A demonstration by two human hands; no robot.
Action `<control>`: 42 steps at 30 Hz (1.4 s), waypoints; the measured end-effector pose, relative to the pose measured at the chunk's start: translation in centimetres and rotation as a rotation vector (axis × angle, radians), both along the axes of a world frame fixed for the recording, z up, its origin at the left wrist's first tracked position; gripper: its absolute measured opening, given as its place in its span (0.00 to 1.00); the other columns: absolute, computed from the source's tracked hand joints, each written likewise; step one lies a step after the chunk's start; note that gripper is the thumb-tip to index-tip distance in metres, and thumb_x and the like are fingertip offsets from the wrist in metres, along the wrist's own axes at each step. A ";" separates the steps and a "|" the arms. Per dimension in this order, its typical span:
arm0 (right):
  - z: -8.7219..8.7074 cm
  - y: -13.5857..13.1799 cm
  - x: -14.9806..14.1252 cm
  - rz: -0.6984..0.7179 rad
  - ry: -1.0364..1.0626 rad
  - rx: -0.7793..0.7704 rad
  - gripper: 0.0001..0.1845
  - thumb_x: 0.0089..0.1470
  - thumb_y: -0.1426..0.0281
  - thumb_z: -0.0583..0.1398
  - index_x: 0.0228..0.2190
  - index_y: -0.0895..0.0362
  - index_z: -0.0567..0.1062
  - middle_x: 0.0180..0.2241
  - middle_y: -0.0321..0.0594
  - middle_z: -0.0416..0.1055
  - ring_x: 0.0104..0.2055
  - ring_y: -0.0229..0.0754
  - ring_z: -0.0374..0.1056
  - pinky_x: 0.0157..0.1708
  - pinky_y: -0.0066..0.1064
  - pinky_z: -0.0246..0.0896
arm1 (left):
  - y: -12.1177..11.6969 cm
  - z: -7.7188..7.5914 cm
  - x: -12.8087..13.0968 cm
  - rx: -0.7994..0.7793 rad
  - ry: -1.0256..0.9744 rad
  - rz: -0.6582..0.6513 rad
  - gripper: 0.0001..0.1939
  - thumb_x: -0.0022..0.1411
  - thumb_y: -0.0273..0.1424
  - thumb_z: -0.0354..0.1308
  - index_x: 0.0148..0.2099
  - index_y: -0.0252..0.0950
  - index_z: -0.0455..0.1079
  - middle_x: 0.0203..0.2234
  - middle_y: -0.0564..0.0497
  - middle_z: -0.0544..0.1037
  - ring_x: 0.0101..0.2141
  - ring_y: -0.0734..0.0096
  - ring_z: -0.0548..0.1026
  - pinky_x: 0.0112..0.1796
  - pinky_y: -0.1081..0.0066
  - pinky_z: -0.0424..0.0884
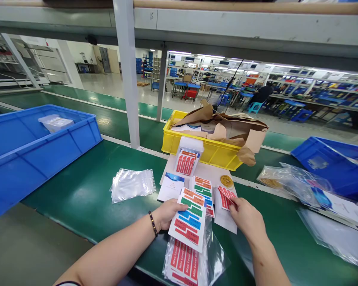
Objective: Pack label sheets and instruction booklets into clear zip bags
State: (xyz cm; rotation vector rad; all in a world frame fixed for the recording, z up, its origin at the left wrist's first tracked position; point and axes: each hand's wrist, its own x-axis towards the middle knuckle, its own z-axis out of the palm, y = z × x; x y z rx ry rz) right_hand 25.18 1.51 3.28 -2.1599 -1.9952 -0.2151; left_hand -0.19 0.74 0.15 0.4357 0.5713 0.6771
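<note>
My left hand (167, 214) grips a sticker sheet (188, 218) with orange, green, blue and red shapes, thumb on top. Beneath it, bagged red label sheets (183, 262) lie in clear plastic at the table's near edge. My right hand (247, 216) pinches the corner of a red label sheet (226, 197), which is lifted slightly from a white stack. Between the hands lies another stack of coloured sticker sheets (203, 190). Behind them, a white holder (190, 147) contains more red labels. A white-and-blue booklet (171, 186) sits beyond my left hand.
Clear plastic bags (133, 185) lie on the green table at left, near a blue bin (86, 129). A yellow crate (203, 149) with torn brown paper stands behind. Yellow tape (226, 181) rests on the white board. At right are a blue bin (331, 163) and bagged items (295, 180).
</note>
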 end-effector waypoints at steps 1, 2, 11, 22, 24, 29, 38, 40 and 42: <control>0.0 -0.3 -0.1 0.031 0.032 0.114 0.13 0.50 0.71 0.50 0.32 0.56 0.73 0.36 0.42 0.71 0.36 0.44 0.67 0.30 0.31 0.60 | 0.0 0.0 0.0 -0.011 -0.005 0.013 0.14 0.47 0.25 0.58 0.39 0.24 0.68 0.29 0.40 0.76 0.29 0.63 0.75 0.40 0.61 0.66; 0.1 -0.7 -0.4 0.070 0.057 0.248 0.13 0.51 0.70 0.50 0.33 0.56 0.73 0.37 0.43 0.70 0.38 0.44 0.66 0.34 0.32 0.60 | 0.1 0.1 0.0 -0.024 -0.011 0.019 0.15 0.47 0.25 0.58 0.39 0.24 0.68 0.30 0.40 0.76 0.30 0.63 0.75 0.41 0.60 0.65; 0.2 -5.7 -10.5 0.850 0.160 0.447 0.19 0.47 0.79 0.56 0.42 0.54 0.69 0.29 0.41 0.68 0.34 0.45 0.62 0.35 0.41 0.58 | 0.3 0.6 0.5 -0.103 -0.173 0.032 0.25 0.55 0.43 0.50 0.45 0.25 0.65 0.36 0.40 0.75 0.38 0.62 0.73 0.46 0.62 0.61; -0.5 -6.0 -10.9 0.916 0.365 0.269 0.13 0.49 0.76 0.56 0.39 0.57 0.69 0.29 0.42 0.66 0.34 0.45 0.60 0.33 0.40 0.57 | -0.4 0.5 0.3 0.167 -0.026 0.131 0.17 0.45 0.29 0.62 0.39 0.26 0.69 0.35 0.40 0.75 0.36 0.62 0.73 0.43 0.63 0.64; -0.6 -5.4 -10.0 0.751 0.592 0.290 0.18 0.49 0.72 0.56 0.44 0.55 0.65 0.35 0.45 0.65 0.37 0.46 0.61 0.36 0.41 0.58 | -0.5 0.6 0.2 0.187 -0.024 0.134 0.17 0.45 0.29 0.62 0.39 0.27 0.69 0.35 0.40 0.75 0.34 0.62 0.73 0.42 0.62 0.64; -0.6 -3.3 -8.2 0.235 1.397 0.030 0.24 0.47 0.62 0.58 0.47 0.53 0.62 0.40 0.45 0.67 0.36 0.44 0.67 0.32 0.36 0.64 | -0.9 0.7 0.3 0.286 0.068 0.060 0.20 0.46 0.35 0.61 0.41 0.29 0.68 0.33 0.42 0.75 0.32 0.65 0.73 0.39 0.63 0.65; -0.7 -0.9 -5.3 -0.058 1.825 0.151 0.16 0.37 0.66 0.66 0.31 0.57 0.73 0.29 0.37 0.75 0.28 0.42 0.70 0.25 0.32 0.67 | -0.2 0.9 -0.9 0.898 0.703 -0.056 0.09 0.49 0.32 0.56 0.31 0.31 0.72 0.25 0.50 0.74 0.27 0.72 0.69 0.30 0.75 0.63; -0.7 -0.6 -4.9 -0.069 1.866 0.261 0.16 0.37 0.67 0.66 0.32 0.57 0.73 0.30 0.37 0.74 0.28 0.41 0.70 0.25 0.31 0.68 | -0.2 1.2 -1.0 1.048 0.745 -0.116 0.07 0.49 0.29 0.54 0.29 0.33 0.73 0.25 0.51 0.73 0.28 0.73 0.69 0.31 0.76 0.63; -0.7 -0.6 -5.0 -0.057 1.869 0.241 0.14 0.38 0.67 0.65 0.31 0.58 0.73 0.30 0.38 0.74 0.28 0.41 0.70 0.25 0.32 0.68 | -0.3 1.5 -1.1 1.160 0.708 -0.170 0.08 0.51 0.29 0.53 0.31 0.35 0.73 0.26 0.51 0.73 0.29 0.74 0.69 0.33 0.77 0.63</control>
